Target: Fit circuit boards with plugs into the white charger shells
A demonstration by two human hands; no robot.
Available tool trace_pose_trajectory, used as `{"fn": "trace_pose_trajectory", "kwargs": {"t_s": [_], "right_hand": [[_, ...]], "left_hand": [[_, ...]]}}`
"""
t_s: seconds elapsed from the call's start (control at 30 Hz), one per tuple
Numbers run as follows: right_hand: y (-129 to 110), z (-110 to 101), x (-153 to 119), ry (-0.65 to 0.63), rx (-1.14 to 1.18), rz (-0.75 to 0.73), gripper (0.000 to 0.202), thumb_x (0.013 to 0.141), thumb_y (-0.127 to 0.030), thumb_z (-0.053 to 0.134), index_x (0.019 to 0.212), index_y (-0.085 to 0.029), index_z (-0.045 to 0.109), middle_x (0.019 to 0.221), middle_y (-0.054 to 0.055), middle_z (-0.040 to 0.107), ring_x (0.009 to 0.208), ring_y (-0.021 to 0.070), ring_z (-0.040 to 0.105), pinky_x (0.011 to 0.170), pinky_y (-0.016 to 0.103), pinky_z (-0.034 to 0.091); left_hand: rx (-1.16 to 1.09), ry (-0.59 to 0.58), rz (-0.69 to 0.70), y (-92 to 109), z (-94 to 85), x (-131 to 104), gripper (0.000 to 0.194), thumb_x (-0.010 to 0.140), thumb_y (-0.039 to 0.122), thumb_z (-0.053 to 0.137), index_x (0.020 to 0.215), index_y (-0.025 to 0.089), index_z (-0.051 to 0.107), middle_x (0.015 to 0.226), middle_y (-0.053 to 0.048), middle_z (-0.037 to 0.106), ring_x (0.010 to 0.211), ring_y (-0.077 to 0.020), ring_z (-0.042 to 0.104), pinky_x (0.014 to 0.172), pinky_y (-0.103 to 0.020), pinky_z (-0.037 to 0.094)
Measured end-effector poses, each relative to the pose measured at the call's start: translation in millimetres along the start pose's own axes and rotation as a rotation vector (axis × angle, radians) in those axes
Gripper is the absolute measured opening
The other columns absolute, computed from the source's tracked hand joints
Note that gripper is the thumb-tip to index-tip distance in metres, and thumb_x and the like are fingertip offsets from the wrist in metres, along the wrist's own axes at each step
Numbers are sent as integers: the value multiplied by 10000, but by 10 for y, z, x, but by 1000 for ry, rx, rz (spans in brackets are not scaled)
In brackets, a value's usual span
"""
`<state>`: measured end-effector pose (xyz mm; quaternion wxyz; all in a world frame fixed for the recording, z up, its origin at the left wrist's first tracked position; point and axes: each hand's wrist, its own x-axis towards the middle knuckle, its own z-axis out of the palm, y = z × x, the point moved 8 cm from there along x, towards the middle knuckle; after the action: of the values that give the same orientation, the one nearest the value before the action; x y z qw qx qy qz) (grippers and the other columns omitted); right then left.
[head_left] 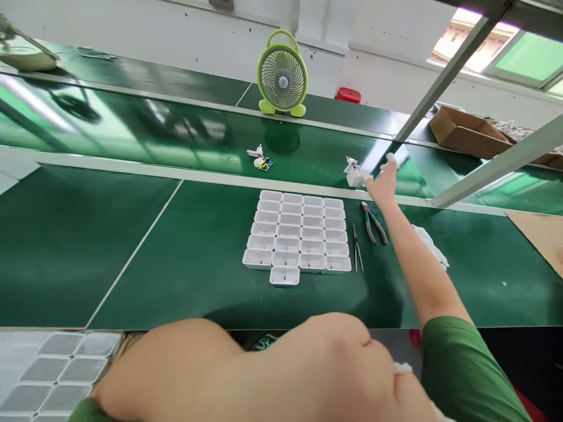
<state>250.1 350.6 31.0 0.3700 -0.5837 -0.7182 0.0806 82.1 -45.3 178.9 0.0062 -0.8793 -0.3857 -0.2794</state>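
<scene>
A careless brush from the open right hand could tip the small, boxy white plastic container beside it; left hand, cannot tell.

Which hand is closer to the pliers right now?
Right. The right hand is just beyond the pliers, on their jaw end; the left hand is well back, at the bottom of the view.

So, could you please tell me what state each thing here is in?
Fan, upright, running unclear
Pliers, handles spread
Tweezers, legs apart
White trays, open-topped, in rows
Front tray, dark bit inside
Cardboard box, open
White container, upright
Right hand, thumb and finger apart
Left hand, pose unclear
</scene>
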Motion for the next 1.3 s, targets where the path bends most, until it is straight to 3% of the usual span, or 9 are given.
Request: {"fn": "trace_pose_trajectory", "kwargs": {"t_s": [0.13, 0.3, 0.5, 0.63, 0.8, 0.97, 1.13, 1.23, 1.3], "right_hand": [[-243, -536, -416, 76, -17, -161, 781, 868, -365, 627, 1536, -184, 263, 1478, 210, 482, 1305, 339, 543, 1085, 578, 476], [-474, -871, -956, 107, 108, -177, 681, 853, -383, 658, 1450, -208, 381, 1329, 170, 590, 1265, 324, 583, 1076, 570, 489], [-461, -761, -1213, 199, 336, -86, 353, 850, -392, 679, 1120, -273, 486, 1001, 41, 595, 965, 251, 659, 886, 474, 582], [-575, -787, -1459, 294, 257, -193, 229, 873, -390, 653, 984, -281, 485, 920, 43, 588, 911, 287, 664, 837, 508, 560], [-810, -895, -1744, 397, -8, -535, 183, 902, -285, 643, 1006, -254, 496, 891, 57, 576, 898, 328, 672, 815, 541, 541], [-974, -887, -1807, 311, -32, -614, 175, 910, -204, 614, 1042, -249, 508, 906, 62, 590, 916, 308, 662, 793, 504, 558], [-1082, -757, -1899, 175, -116, -636, 213, 850, -110, 527, 1025, -218, 584, 1017, 117, 648, 1008, 308, 657, 835, 500, 577], [-1031, -660, -1950, 102, -100, -610, 344, 845, -83, 516, 1149, -209, 615, 1094, 130, 672, 1064, 315, 652, 936, 553, 560], [-960, -568, -1973, -1, -31, -536, 432, 872, -104, 524, 1283, -215, 593, 1175, 149, 672, 1155, 339, 631, 1002, 599, 534]], "left_hand": [[-29, 28, 227, -141, 96, 107, 226, 903, 155, 521, 699, 253, 521, 513, 48, 467, 426, -149, 388, 426, -336, 246], [278, 303, -50, -1195, 194, -73, 322, 1002, 277, 483, 684, 230, 465, 479, 47, 443, 438, -137, 389, 467, -281, 256], [492, 411, -283, -2037, 178, -477, 286, 931, 273, 496, 652, 236, 443, 502, 16, 509, 460, -145, 450, 495, -279, 311], [519, 428, -439, -2315, 256, -701, 239, 931, 276, 479, 699, 233, 515, 516, 6, 552, 484, -153, 517, 542, -274, 389], [466, 395, -678, -2596, 356, -938, 223, 925, 335, 461, 757, 227, 562, 549, -13, 607, 499, -162, 551, 561, -274, 411], [372, 348, -901, -2790, 345, -1076, 114, 858, 321, 512, 858, 233, 584, 629, -22, 661, 563, -199, 610, 548, -257, 396], [270, 270, -1011, -2968, 371, -1207, 121, 799, 273, 503, 687, 251, 465, 484, 16, 550, 426, -202, 508, 432, -239, 304], [56, 225, -1087, -3147, 548, -1324, 69, 787, 284, 522, 737, 254, 560, 573, 5, 662, 498, -221, 610, 464, -261, 424], [-189, 308, -1144, -3239, 692, -1404, 256, 787, 317, 504, 977, 259, 666, 870, -45, 784, 783, -265, 739, 644, -325, 559]]}}
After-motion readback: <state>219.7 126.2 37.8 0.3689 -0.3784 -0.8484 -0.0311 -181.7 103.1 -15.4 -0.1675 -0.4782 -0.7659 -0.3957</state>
